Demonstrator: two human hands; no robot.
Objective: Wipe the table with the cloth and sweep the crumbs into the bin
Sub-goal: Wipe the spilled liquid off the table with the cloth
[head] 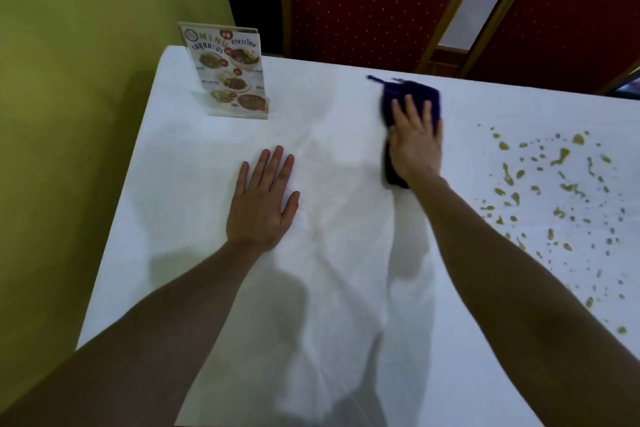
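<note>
A white-clothed table (194,166) fills the view. My right hand (415,144) presses flat with straight fingers on a dark blue cloth (420,94) at the table's far middle. The cloth looks blurred. My left hand (265,203) lies flat, fingers straight, on the tablecloth to the left. Yellowish spills and crumbs (561,191) are scattered over the right part of the table, right of the blue cloth. No bin is in view.
A standing menu card (228,69) in a clear holder stands at the table's far left corner. Two red chairs with gold frames (374,0) stand behind the far edge. A green wall (86,45) runs along the left side. The tablecloth is wrinkled in the middle.
</note>
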